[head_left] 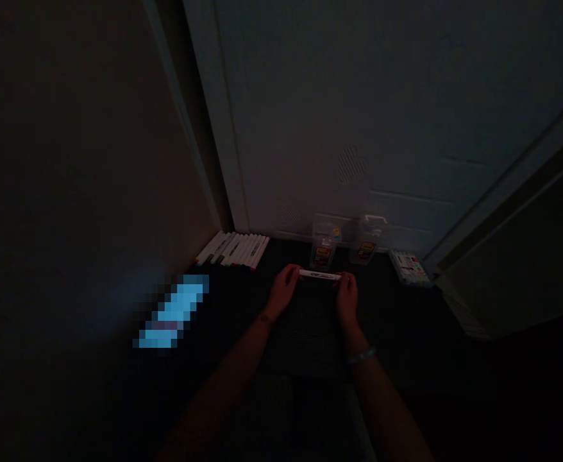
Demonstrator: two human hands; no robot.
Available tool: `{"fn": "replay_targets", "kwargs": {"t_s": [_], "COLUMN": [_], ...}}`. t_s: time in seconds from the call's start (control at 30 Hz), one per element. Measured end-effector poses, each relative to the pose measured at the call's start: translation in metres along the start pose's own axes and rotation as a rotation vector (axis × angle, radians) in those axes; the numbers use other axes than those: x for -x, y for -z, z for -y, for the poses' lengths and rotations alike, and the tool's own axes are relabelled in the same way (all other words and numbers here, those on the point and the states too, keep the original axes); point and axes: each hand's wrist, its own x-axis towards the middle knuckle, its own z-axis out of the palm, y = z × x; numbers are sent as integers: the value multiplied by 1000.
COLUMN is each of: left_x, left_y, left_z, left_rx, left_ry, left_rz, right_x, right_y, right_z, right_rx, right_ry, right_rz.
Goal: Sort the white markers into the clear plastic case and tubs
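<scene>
A white marker [319, 274] with dark print is held level above the dark table, one end in each hand. My left hand [285, 287] is closed on its left end. On the right end, the fingers of my right hand [347, 294] are closed too. Just beyond the marker stand two clear plastic cases with coloured labels, the left case [323, 250] nearer the marker and the right case [367, 240] a little apart. To the left, a row of several white markers [236, 249] lies side by side. The dim light hides fine detail of the fingers.
A packed case of markers [410, 267] lies at the right, near the wall. At the left, a bright blurred screen [173, 314] glows. The table [305, 333] meets a pale wall [301, 128] at the back, with another wall on the left.
</scene>
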Motion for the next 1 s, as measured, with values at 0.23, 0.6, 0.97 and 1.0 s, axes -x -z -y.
{"fn": "replay_targets", "kwargs": {"t_s": [0.23, 0.6, 0.97, 1.0], "left_x": [-1, 0, -1, -1], "left_y": [1, 1, 3, 4], "left_z": [0, -2, -3, -2], "left_rx": [-20, -30, -53, -58], "left_ry": [0, 13, -14, -15], "left_rz": [-9, -16, -37, -39], "right_x": [1, 1, -2, -2], "right_y": [0, 0, -3, -3], "right_z": [1, 1, -4, -4], "right_rx": [38, -11, -13, -13], "right_ry": [25, 20, -25, -26], "right_rz": [-7, 24, 25, 22]}}
